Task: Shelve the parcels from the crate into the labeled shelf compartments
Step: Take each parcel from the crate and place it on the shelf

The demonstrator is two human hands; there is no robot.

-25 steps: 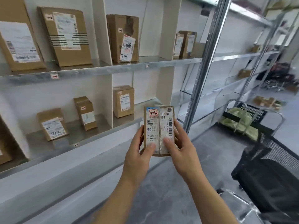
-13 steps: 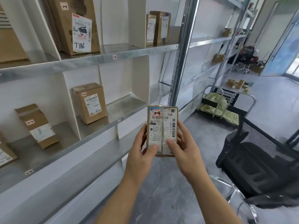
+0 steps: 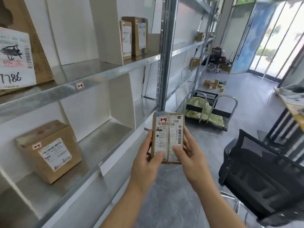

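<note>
Parcel pinched between left hand, right hand; steel shelving alongside; grey floor.

Left hand and right hand grip a small cardboard parcel upright, sticker marked 2-4, beside the metal shelf.

A black mesh office chair stands on the grey floor. Just beyond the chair, to its right, a table stands on dark legs. Far beyond the chair are tall glass doors.
</note>
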